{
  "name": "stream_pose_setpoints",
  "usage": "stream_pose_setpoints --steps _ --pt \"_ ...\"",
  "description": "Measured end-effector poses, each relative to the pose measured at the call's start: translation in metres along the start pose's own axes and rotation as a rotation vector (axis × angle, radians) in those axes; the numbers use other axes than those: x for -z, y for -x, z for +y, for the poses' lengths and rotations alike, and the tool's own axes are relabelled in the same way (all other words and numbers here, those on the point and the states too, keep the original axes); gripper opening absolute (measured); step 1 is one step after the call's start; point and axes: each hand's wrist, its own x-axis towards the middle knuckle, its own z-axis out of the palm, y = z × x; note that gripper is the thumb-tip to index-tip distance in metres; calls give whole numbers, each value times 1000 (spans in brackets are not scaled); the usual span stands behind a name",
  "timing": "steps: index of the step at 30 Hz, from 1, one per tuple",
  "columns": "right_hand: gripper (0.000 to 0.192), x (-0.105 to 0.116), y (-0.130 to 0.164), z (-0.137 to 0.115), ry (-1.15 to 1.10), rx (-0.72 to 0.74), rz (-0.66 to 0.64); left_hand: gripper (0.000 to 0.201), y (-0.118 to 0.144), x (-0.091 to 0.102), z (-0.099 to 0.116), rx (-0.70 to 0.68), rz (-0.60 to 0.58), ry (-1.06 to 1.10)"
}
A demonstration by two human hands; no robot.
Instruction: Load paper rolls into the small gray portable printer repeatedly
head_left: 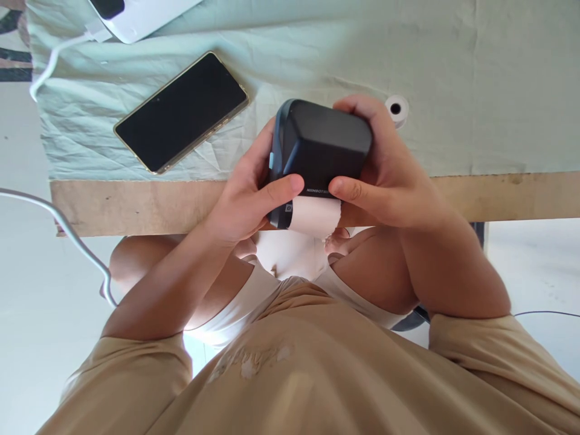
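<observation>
Both hands' grip, left hand [247, 196] and right hand [385, 172], clamps the black printer [324, 145] between them.

Both forearms are bent inward from the elbows, meeting at centre. The left hand [247, 202] is cupped, thumb extended rightward, fingers curled underneath. The right hand [385, 175] is wrapped from the opposite side, thumb pointed leftward, index finger arched over the top.
</observation>
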Motion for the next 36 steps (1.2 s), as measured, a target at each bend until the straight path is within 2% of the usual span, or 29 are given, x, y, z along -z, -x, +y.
stream_pose_setpoints --steps 2,7,10,15,19,21,24,27,30,33,36 --pt "89 1 2 1 20 -18 -1 52 -1 -1 -1 -1 -29 30" --pt "73 -9 6 -5 155 -4 130 36 -5 -7 -3 38 130 129" --pt "64 -14 8 -15 274 42 207 36 -6 -8 -4 18 163 116" --pt "62 -10 8 -27 378 130 180 40 -5 -2 -1 24 204 83" --pt "65 -9 8 -27 355 129 175 42 -7 0 5 129 182 63" --pt "59 -12 9 -24 340 195 295 44 -8 -1 6 170 173 80" --pt "33 -17 11 -22 360 221 545 38 -6 -3 6 110 139 127" --pt "23 -20 9 -27 329 121 641 28 -5 -1 4 86 77 74" --pt "19 -20 0 -35 300 190 727 31 -5 3 4 95 85 54" --pt "15 -20 -5 -38 412 268 686 30 -6 5 4 83 63 56" --pt "11 -18 -3 -37 712 206 482 32 -4 7 4 85 23 34"
